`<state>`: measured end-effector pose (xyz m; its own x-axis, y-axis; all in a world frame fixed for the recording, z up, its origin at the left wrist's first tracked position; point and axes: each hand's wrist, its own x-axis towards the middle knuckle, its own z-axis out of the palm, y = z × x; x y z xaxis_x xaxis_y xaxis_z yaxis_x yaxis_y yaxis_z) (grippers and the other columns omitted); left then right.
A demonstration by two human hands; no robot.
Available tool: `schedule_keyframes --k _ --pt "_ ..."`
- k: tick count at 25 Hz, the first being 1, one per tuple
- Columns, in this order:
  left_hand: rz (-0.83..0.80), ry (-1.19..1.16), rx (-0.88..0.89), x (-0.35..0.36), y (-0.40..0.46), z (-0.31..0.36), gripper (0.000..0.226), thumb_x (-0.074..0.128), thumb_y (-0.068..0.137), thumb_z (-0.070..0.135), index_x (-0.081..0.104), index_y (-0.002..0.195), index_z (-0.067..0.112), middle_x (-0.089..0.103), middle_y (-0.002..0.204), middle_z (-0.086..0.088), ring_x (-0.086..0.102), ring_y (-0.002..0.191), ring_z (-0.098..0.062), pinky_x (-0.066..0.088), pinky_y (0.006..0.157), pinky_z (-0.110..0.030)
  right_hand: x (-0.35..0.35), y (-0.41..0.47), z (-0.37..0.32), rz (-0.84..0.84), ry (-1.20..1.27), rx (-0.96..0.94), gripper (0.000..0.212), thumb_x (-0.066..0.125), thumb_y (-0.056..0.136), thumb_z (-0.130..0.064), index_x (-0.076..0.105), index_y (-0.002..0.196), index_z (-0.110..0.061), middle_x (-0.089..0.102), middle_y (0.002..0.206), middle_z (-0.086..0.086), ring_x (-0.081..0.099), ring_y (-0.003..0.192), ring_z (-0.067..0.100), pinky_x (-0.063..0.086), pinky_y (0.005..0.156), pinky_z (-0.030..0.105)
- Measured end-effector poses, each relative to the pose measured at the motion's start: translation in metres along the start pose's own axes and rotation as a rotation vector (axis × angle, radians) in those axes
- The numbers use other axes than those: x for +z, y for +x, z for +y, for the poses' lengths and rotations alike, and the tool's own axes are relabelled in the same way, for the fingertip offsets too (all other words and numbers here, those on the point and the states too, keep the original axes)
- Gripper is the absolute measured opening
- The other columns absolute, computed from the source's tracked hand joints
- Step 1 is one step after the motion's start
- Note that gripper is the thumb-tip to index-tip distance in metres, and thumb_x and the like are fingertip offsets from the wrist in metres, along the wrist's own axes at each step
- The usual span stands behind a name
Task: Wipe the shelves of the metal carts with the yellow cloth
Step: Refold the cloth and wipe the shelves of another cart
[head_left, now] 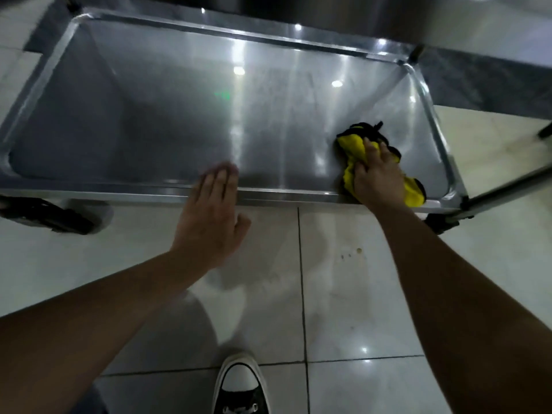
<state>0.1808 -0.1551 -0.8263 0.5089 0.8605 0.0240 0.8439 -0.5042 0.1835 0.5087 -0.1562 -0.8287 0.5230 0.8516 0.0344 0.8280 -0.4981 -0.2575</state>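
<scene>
Stretching left to right across the view: the metal cart's low shelf, long axis crosswise, nearly all its unwiped steel lying leftward of the cloth. Hovering flat and open, empty, over the near rim about mid-length: the left hand, blurred, so contact impossible to confirm. Pressing down at the near right corner, fingers spread and curled onto the bunched yellow cloth: the right hand, plainly the nearer one, probably needing to sweep leftward along the shelf's length.
</scene>
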Motion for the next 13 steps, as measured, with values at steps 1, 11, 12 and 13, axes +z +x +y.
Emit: schedule_keyframes --k 1,11,12,13 --pt "0.005 -0.003 0.124 0.006 0.013 0.016 0.076 0.024 0.096 0.04 0.013 0.159 -0.001 0.017 0.166 -0.021 0.014 0.155 -0.033 0.008 0.128 -0.044 0.0 -0.003 -0.007 0.004 0.006 0.014 0.059 0.045 0.101 -0.032 0.03 0.158 -0.026 0.023 0.166 0.014 0.031 0.147 0.039 0.027 0.119 0.051" --pt "-0.043 -0.007 0.165 0.027 0.07 0.065 0.066 0.007 0.105 0.042 0.01 0.161 0.007 0.01 0.169 -0.014 0.01 0.156 -0.028 0.004 0.128 -0.039 -0.011 0.035 0.051 -0.011 -0.048 -0.14 0.062 0.04 0.098 -0.034 0.027 0.159 -0.029 0.028 0.164 0.01 0.033 0.147 0.035 0.03 0.119 0.047" --pt "-0.048 -0.003 0.16 0.028 0.072 0.067 0.064 0.011 0.107 0.041 0.008 0.161 0.007 0.007 0.169 -0.014 0.008 0.157 -0.028 0.002 0.128 -0.039 -0.011 0.045 0.061 0.034 -0.048 0.047 0.063 0.041 0.099 -0.033 0.026 0.159 -0.025 0.028 0.163 0.013 0.031 0.148 0.036 0.025 0.121 0.047" --pt "-0.054 0.0 0.15 0.029 0.074 0.07 0.064 0.013 0.107 0.04 0.005 0.161 0.007 0.005 0.17 -0.013 0.006 0.157 -0.027 0.0 0.128 -0.039 -0.01 0.054 0.063 0.066 -0.044 0.203 0.063 0.042 0.099 -0.032 0.026 0.159 -0.022 0.027 0.163 0.016 0.029 0.148 0.036 0.022 0.122 0.047"
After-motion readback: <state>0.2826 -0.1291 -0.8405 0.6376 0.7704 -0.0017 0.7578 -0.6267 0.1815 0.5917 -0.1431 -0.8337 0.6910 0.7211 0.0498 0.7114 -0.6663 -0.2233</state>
